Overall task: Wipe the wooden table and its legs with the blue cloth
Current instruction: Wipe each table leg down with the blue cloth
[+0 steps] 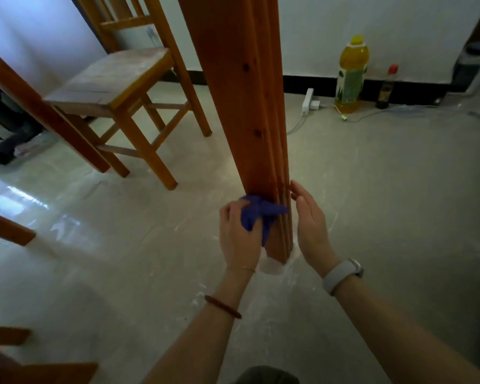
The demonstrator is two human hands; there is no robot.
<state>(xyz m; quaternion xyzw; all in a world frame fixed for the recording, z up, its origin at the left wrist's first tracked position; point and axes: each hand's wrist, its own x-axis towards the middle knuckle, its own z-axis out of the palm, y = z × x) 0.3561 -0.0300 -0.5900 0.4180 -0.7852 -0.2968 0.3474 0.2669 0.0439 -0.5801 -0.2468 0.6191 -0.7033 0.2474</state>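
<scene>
Bare floor (385, 189) right of the table leg (250, 106) — chair (128, 87) crowding its left.

Reddish-brown table leg (250, 120) with dark knots and lengthwise grain lines; deep blue cloth (257, 214) against it. Orange-brown wooden chair (128, 87) with a paler, dusty seat; pale grey-beige glossy floor (385, 189) streaked white. Yellow bottle (351, 76) with green label and yellow cap, white wall, black skirting.
</scene>
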